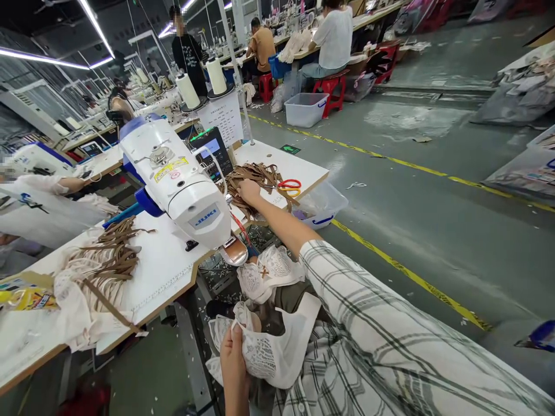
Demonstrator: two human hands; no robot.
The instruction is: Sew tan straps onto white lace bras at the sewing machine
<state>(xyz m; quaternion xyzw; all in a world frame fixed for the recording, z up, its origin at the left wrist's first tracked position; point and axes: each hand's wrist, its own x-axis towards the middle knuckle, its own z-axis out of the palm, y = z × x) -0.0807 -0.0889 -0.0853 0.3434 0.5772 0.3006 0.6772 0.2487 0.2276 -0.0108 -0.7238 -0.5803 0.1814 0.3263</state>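
Straps [260, 176] lie heaped right of the sewing machine [182, 185], where your right hand [248, 189] closes on one while your left hand [234, 358] grips white lace fabric [264, 352] in your lap; likely a pick-up step, needing one strap freed cleanly.

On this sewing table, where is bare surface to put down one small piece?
Bare white table lies right of the scissors, toward the far corner, and between the sewing machine and the left strap pile. It is crowded where the right hand touches the brown straps.
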